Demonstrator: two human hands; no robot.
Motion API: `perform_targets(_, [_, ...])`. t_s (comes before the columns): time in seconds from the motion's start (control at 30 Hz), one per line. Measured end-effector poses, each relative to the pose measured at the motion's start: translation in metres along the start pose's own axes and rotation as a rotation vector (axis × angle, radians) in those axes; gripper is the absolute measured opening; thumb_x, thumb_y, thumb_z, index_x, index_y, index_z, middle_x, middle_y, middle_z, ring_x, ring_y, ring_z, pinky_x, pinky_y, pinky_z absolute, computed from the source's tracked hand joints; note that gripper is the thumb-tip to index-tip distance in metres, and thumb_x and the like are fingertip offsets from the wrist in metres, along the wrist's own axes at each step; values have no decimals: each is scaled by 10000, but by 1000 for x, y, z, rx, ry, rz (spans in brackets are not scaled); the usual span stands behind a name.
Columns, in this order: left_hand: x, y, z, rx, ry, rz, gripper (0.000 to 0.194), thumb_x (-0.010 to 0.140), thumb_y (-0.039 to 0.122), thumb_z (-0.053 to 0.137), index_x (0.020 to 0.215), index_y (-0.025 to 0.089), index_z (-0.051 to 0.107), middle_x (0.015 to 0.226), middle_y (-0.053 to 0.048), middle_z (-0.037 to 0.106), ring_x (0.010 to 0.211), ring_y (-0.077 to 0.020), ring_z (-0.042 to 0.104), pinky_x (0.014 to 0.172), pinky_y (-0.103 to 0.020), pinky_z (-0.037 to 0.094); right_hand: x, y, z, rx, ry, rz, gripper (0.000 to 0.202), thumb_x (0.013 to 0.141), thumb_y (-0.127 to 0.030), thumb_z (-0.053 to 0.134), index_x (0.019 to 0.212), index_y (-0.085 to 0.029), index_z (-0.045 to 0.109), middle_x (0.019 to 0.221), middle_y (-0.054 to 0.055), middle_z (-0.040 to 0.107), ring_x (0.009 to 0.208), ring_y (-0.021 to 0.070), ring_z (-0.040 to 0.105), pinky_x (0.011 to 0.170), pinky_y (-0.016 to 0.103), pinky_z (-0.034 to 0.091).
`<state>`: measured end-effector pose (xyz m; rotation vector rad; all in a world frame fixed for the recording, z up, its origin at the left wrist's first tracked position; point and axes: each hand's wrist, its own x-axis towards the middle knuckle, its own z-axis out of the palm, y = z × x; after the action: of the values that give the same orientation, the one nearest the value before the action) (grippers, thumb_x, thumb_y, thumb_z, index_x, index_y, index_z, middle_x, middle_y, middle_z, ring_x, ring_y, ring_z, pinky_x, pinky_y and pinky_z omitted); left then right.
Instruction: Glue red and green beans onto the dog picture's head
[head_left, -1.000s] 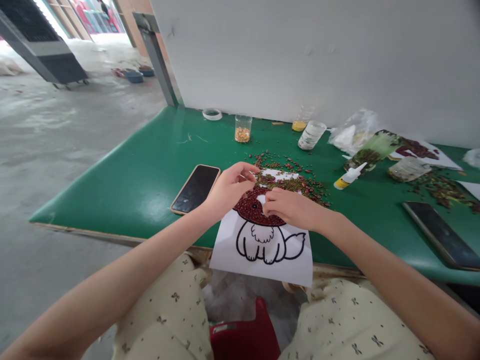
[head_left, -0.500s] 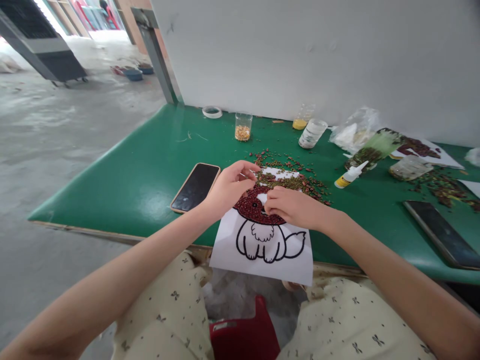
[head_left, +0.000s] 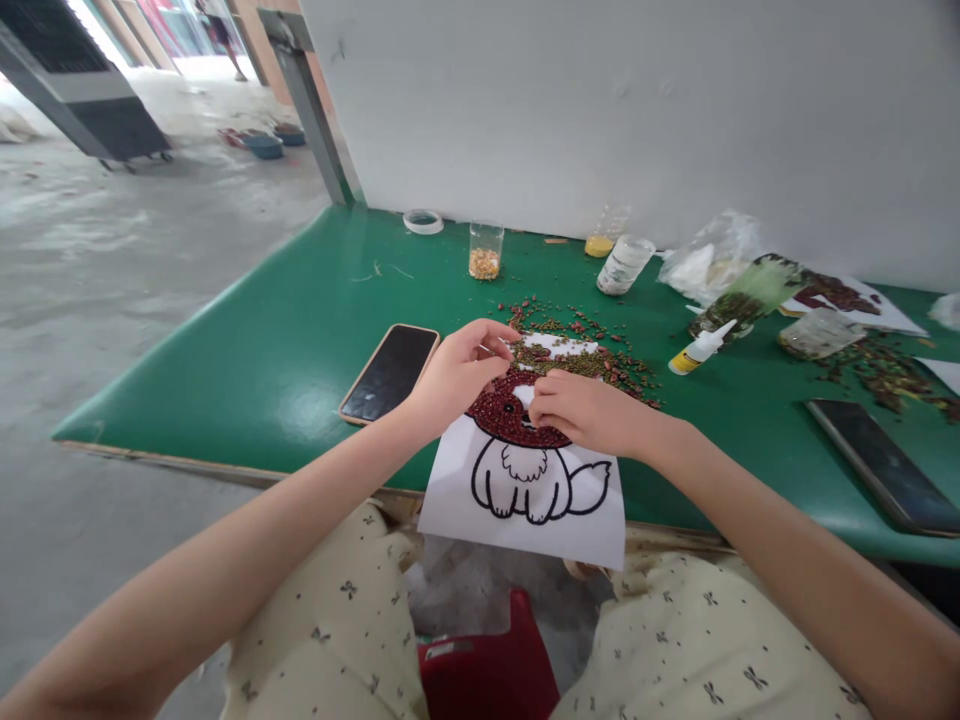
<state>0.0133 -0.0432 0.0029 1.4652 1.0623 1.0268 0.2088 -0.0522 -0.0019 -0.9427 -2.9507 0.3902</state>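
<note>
A paper with a line drawing of an animal (head_left: 523,520) hangs partly over the table's near edge. Dark red beans (head_left: 504,412) cover most of the drawn head, with a white patch left bare in the middle. Loose green beans (head_left: 574,366) lie across the paper's upper part. My left hand (head_left: 469,365) rests at the head's upper left, fingers curved and apart, with nothing visible in them. Over the right side of the head, my right hand (head_left: 574,408) has its fingertips pinched together. Whatever they hold is hidden.
A phone (head_left: 390,373) lies left of the paper, another phone (head_left: 885,465) at the right. A glue bottle (head_left: 697,352), a cup of corn kernels (head_left: 485,258), a white-labelled jar (head_left: 625,266) and a tipped jar (head_left: 821,335) stand or lie farther back on the green table (head_left: 247,350).
Both hands stay almost in place over the drawn head. In the far doorway a person's legs now show. The view has shifted very slightly.
</note>
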Motion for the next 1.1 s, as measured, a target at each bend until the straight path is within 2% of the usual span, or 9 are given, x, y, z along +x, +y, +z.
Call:
perform_targets(0.1, [0, -1, 0, 2, 0, 0, 300, 698, 35, 506, 954, 167, 593, 810, -10, 576, 599, -67, 496, 522, -202, 385, 0, 2, -1, -50, 34, -13, 202, 885, -124, 418, 830, -163, 608, 851, 64, 556, 845, 183, 454, 723, 293, 360])
perform_targets(0.17, [1, -2, 0, -2, -4, -11, 301, 698, 41, 512, 958, 168, 592, 813, -8, 573, 589, -65, 493, 518, -204, 385, -1, 4, -4, -115, 112, 0, 199, 881, -119, 413, 858, -160, 606, 869, 73, 557, 843, 190, 451, 737, 305, 360])
perform_targets(0.43, [-4, 2, 2, -39, -36, -38, 318, 691, 44, 516, 970, 179, 588, 826, -11, 577, 641, -78, 501, 542, -205, 390, -8, 4, -14, -270, 425, 205, 236, 895, -146, 378, 1002, -173, 586, 942, 83, 586, 878, 214, 463, 785, 335, 358])
perform_targets(0.57, [-9, 7, 4, -52, -106, -118, 364, 668, 32, 494, 989, 186, 570, 839, -8, 571, 638, -80, 507, 535, -209, 396, -17, 11, -12, -266, 482, 283, 239, 906, -180, 363, 1004, -187, 581, 942, 78, 588, 881, 216, 480, 787, 343, 355])
perform_targets(0.7, [-10, 2, 3, -41, -143, -114, 404, 637, 32, 456, 992, 200, 553, 854, -11, 570, 661, -96, 533, 525, -214, 407, -23, 21, -8, -227, 430, 312, 213, 901, -201, 381, 943, -183, 589, 916, 82, 586, 862, 216, 487, 779, 347, 355])
perform_targets(0.9, [-8, -4, 2, -12, -161, -170, 426, 611, 46, 440, 998, 205, 517, 840, -10, 561, 641, -101, 525, 492, -206, 406, -24, 19, 1, -94, 215, 101, 235, 868, -100, 384, 906, -178, 602, 953, 82, 570, 882, 197, 471, 777, 319, 370])
perform_targets(1.1, [-7, -4, 3, 21, -135, -191, 440, 610, 47, 414, 1014, 204, 491, 827, -6, 551, 645, -107, 521, 506, -214, 407, -21, 12, 10, -62, 137, 0, 242, 876, -116, 391, 942, -177, 615, 928, 80, 583, 851, 181, 485, 725, 295, 377])
